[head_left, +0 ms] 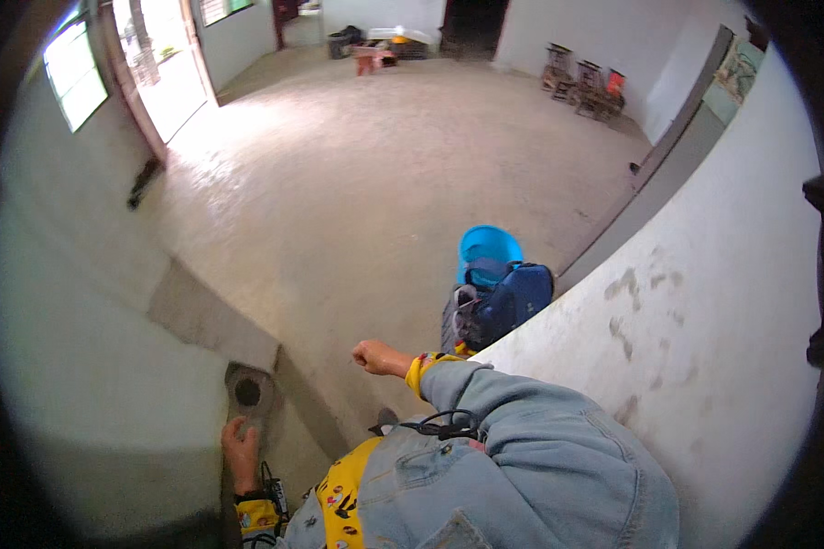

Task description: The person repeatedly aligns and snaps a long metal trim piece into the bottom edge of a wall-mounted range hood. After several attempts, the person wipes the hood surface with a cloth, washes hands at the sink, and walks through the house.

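Note:
My left hand (239, 450) is low at the left, beside the wall, just short of a grey block with a round dark hole (247, 392). Its fingers look loosely apart, with nothing seen in them. Ahead of my body, my right hand (381, 358) hangs over the floor, its fingers curled into a loose fist. Nothing shows in that hand. Both wrists have yellow patterned cuffs, and a black cable (444, 426) lies across my light denim clothing.
A blue bucket (492, 245) and a dark blue bag (525, 295) stand by the right wall's end. Small wooden chairs (588, 82) line the far right wall. A reddish stool (366, 60) stands at the back. An open doorway (160, 69) is at the far left.

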### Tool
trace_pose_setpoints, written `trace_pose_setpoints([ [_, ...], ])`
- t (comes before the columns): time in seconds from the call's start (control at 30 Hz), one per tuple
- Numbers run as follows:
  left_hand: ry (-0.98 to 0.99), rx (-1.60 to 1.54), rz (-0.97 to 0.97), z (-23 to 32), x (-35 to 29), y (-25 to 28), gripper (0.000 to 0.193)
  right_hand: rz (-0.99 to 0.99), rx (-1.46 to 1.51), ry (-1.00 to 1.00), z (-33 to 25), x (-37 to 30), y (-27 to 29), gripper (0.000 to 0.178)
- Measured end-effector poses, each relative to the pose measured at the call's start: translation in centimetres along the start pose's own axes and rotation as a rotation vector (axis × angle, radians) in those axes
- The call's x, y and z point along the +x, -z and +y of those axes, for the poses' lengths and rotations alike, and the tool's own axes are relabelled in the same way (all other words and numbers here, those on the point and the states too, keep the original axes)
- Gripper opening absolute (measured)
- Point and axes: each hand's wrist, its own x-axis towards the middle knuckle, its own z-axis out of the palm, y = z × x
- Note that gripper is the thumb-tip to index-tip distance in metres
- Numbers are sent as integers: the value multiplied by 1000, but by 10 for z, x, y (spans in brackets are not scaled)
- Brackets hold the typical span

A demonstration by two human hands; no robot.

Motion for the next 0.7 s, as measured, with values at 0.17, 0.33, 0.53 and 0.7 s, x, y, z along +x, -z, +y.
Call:
trace_pose_setpoints([
  [0.17, -120, -41, -148, 81, 132, -70, 25, 157, 9, 131, 73, 36, 110, 15],
  [0.33, -154, -167, -290, 102, 265, -175, 26, 379, 185, 30, 138, 69, 210, 18],
  [0.53, -205, -31, -372, 149, 488, -300, 26, 537, 238, -135, 230, 129, 338, 21],
  [0.7, -310, -217, -440, 258, 605, -391, 11, 611, 228, -331, 287, 173, 442, 18],
])
